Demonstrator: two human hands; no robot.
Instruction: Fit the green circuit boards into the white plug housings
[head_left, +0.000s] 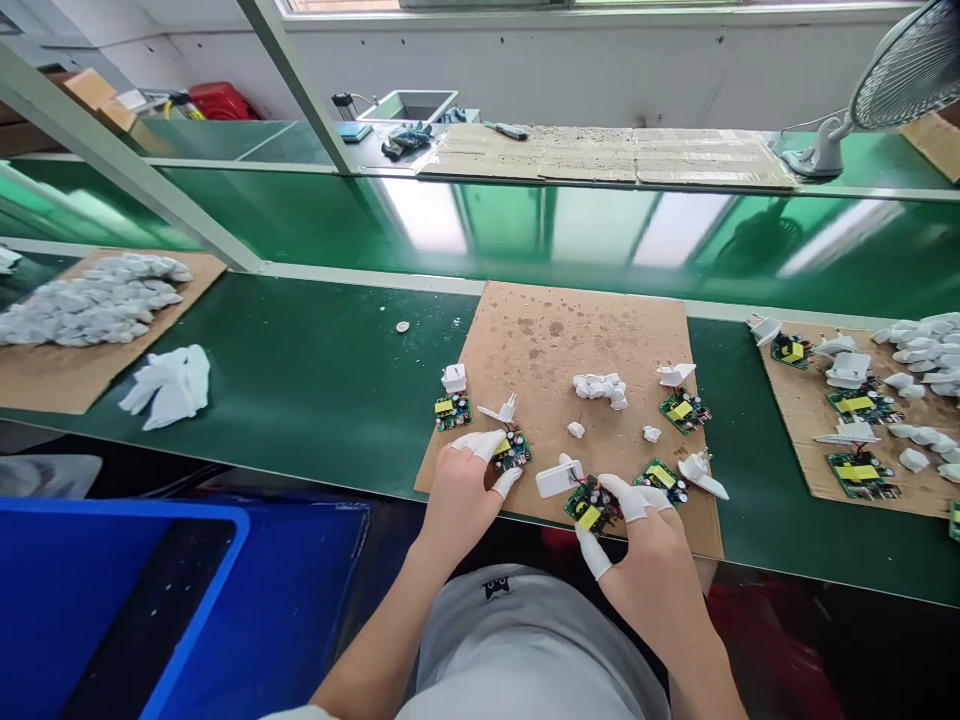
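Observation:
My left hand (463,485), with white finger cots, pinches a small green circuit board (513,449) near the front left of a brown cardboard sheet (570,335). My right hand (646,545), also in finger cots, grips another green board with a yellow part (589,506), next to a white plug shell (559,477). More boards (453,410) (684,410) (661,478) with white plug pieces (454,377) (676,373) lie around on the sheet. A small heap of white finger cots (600,387) sits at its middle.
The sheet rests on a green conveyor bench (315,370). At right, a second cardboard (814,420) carries more boards and white parts. At left, a cardboard with a white pile (90,300), and white gloves (169,385). A blue bin (112,590) stands low left; a fan (900,80) far right.

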